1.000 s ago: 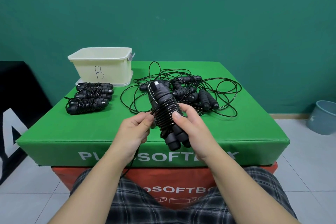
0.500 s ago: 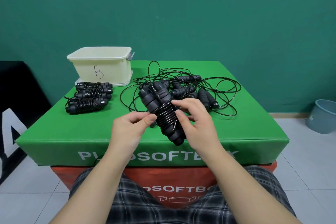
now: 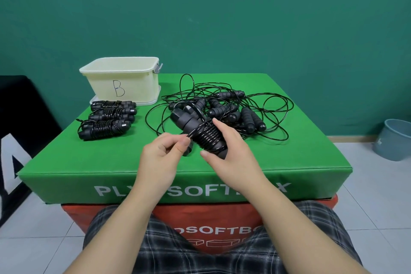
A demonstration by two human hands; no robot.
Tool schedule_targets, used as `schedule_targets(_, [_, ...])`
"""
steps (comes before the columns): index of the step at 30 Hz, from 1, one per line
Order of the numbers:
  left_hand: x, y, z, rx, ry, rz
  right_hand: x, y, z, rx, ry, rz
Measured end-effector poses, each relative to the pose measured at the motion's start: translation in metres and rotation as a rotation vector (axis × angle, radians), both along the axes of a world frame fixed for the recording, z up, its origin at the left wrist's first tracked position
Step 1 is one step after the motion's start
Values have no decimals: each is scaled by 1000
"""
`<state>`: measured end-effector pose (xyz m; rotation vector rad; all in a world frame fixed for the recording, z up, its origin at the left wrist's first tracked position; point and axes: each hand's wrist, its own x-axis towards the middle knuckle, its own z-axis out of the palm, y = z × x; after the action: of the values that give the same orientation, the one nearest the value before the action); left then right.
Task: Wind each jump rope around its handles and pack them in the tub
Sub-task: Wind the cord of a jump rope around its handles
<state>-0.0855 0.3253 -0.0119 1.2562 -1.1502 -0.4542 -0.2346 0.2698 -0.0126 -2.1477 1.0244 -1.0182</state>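
Since half a sec ago we've tipped the rope bundle further over, so its handle ends now point up-left toward the loose pile, and the left hand has slid in closer to the coils.

Our right hand grips the bundle from the right side, fingers curled round the wound part, thumb under near the lower end. Our left hand pinches the rope's free end betw. thumb and forefinger, right against the coils' left edge. Both hands hover above the front-middle of the green table, bundle clear of the surface.

Behind the bundle lies the tangle of unwound ropes, several black handles w/ thin cord looping wide to the right. Three wound ropes lie side by side at the left, just in front of the tub. The tub is cream, marked "B", at the table's back-left corner; can't see inside it.

Grey bucket on the tiled floor at far right.
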Motion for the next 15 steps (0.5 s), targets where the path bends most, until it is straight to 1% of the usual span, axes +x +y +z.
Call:
schedule_targets(3, [3,0,-2,-15,-15,-102,-3,-1,3,176,-203,22])
schedule_targets(6, [4,-2,-7,17,56,-118,-3,3,4,242,-315,69])
schedule_targets(9, [4,-5,-10,45,145,-86,0,7,3,270,-367,116])
schedule_targets(12, [7,-8,-11,41,146,-67,1,8,4,271,-375,155])
schedule_targets(14, [8,-10,-12,62,152,-93,0,10,6,298,-390,199])
schedule_targets(15, [8,-9,-12,81,192,-126,-1,10,7,323,-401,226])
